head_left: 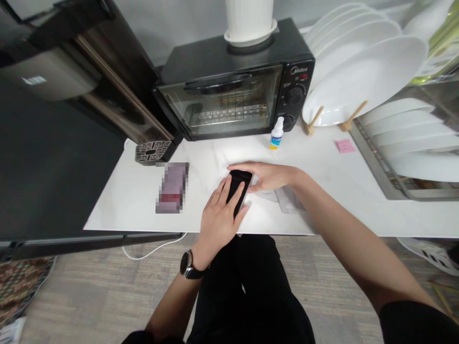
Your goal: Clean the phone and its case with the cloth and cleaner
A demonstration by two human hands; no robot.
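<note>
A black phone [239,187] lies flat on the white countertop [322,200] near its front edge. My left hand [218,217], with a watch on the wrist, rests on the phone's lower left side, fingers stretched flat along it. My right hand [267,175] curls around the phone's top end, gripping its far edge. A clear plastic piece [287,198] lies on the counter under my right wrist.
A black toaster oven [233,86] stands behind with a white pot on top. In front of it is a small white bottle [277,134]. White plates [358,71] stand in racks at the right, a pink note [344,145] beside them. A blurred card [172,187] lies left.
</note>
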